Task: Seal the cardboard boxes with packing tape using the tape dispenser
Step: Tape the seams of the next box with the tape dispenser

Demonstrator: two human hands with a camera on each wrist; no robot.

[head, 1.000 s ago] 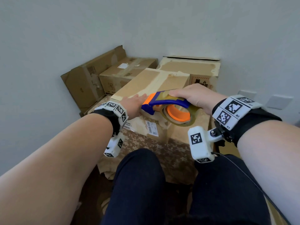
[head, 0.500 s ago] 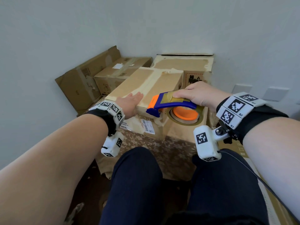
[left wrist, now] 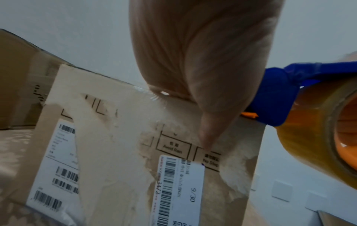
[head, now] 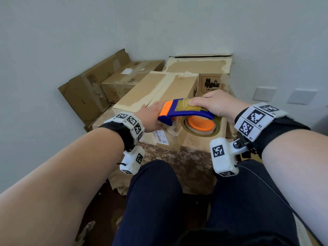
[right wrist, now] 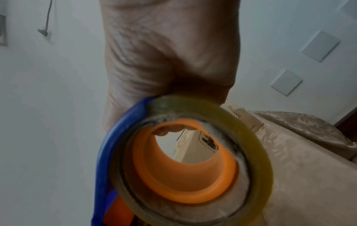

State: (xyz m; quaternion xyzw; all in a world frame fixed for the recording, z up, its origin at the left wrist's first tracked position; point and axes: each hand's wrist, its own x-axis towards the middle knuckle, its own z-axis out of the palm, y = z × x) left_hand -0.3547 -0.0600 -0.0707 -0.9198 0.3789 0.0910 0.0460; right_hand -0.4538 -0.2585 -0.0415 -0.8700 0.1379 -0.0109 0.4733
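Note:
A tan cardboard box (head: 156, 89) with pale tape along its top seam lies lengthwise in front of me. My left hand (head: 150, 118) rests flat on its near top edge, the thumb (left wrist: 207, 134) hanging down the labelled front face (left wrist: 115, 137). My right hand (head: 214, 103) grips the top of a blue and orange tape dispenser (head: 184, 114), its nose right beside the left fingers at the box's near end. The yellowish tape roll (right wrist: 193, 168) on its orange core (head: 201, 124) fills the right wrist view. No free strip of tape is visible.
The box sits on a floral-clothed table (head: 186, 160) against my knees (head: 152, 201). Behind it stands a box with a UN battery label (head: 198, 66); further boxes (head: 131, 77) and a flattened one (head: 85, 93) lean at the left. Wall plates (head: 264, 94) are at the right.
The head view has shifted a little. The dispenser's nose, briefly apart from the left hand half a second ago, is close beside its fingers again. Both hands keep their hold.

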